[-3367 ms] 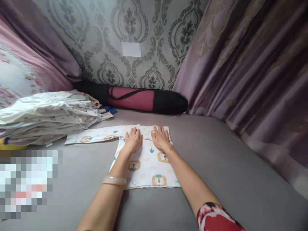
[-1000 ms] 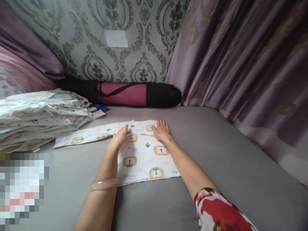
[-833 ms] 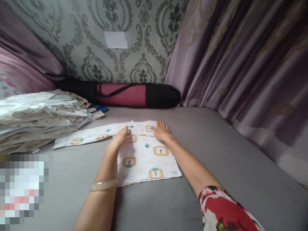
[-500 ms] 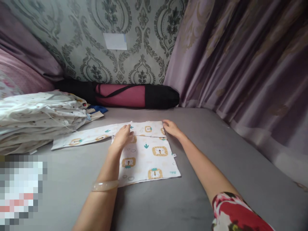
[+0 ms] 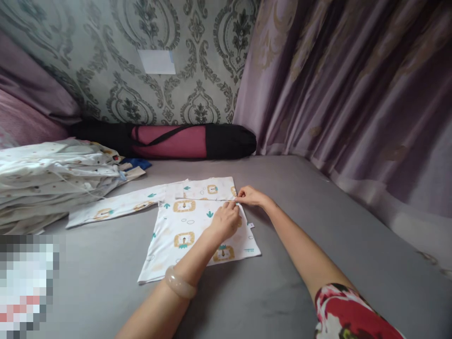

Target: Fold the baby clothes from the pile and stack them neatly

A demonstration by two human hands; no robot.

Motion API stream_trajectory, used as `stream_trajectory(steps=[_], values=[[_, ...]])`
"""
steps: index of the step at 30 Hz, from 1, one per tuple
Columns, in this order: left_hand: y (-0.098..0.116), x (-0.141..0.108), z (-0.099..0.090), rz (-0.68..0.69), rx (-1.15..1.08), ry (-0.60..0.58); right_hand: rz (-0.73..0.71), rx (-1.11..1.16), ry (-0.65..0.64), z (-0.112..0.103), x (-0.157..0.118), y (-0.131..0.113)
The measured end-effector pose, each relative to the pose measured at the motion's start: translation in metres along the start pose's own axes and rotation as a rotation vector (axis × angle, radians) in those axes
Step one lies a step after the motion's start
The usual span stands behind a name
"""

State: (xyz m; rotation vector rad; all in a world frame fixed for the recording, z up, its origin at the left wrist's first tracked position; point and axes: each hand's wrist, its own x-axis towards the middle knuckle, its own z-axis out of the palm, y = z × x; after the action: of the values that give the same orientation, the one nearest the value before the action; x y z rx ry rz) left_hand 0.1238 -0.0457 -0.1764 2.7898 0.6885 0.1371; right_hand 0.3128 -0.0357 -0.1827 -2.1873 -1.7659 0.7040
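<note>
A small white long-sleeved shirt [image 5: 197, 221], printed with tan lion faces and green leaves, lies flat on the grey sheet. One sleeve [image 5: 116, 207] stretches out to the left; the other is folded across the top of the body. At the right end of that fold, my right hand [image 5: 250, 195] pinches the shirt's edge between thumb and fingers. My left hand [image 5: 226, 220] rests over the right part of the shirt, fingers bent and closed on the cloth by the folded sleeve's lower edge. Its thumb is hidden. A pale bangle [image 5: 180, 282] circles the left wrist.
A heap of pale clothes [image 5: 52, 179] lies at the left. Along the patterned wall stretches a long black and dark-pink bag [image 5: 169, 141]. Purple curtains [image 5: 318, 84] hang at the right. The grey sheet [image 5: 300, 226] surrounds the shirt. A blurred patch covers the lower left corner.
My left hand has moved right and down, from the sleeve's inner end to near the right edge. My right hand has slid down the edge and now pinches it. The view has shifted slightly.
</note>
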Motion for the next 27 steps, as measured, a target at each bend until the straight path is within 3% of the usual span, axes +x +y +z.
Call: stream_trajectory(steps=[5,10,14,21,25,27], values=[[0.003,0.001,0.002,-0.036,0.046,-0.012,-0.055,-0.023,-0.069,-0.007,-0.004,0.001],[-0.004,0.002,0.005,-0.040,-0.024,-0.052,-0.049,-0.109,-0.014,-0.012,-0.012,-0.007],[-0.006,0.001,0.009,0.039,-0.113,-0.189,-0.047,-0.217,0.023,-0.013,-0.019,-0.016],[0.026,-0.007,-0.002,0.162,-0.150,-0.383,-0.014,-0.249,-0.071,-0.020,-0.017,-0.021],[0.048,-0.018,-0.015,0.343,-0.128,-0.471,-0.080,-0.240,0.166,-0.009,-0.003,-0.030],[0.053,-0.022,-0.022,0.451,-0.115,-0.488,-0.159,-0.238,0.218,0.003,0.006,-0.036]])
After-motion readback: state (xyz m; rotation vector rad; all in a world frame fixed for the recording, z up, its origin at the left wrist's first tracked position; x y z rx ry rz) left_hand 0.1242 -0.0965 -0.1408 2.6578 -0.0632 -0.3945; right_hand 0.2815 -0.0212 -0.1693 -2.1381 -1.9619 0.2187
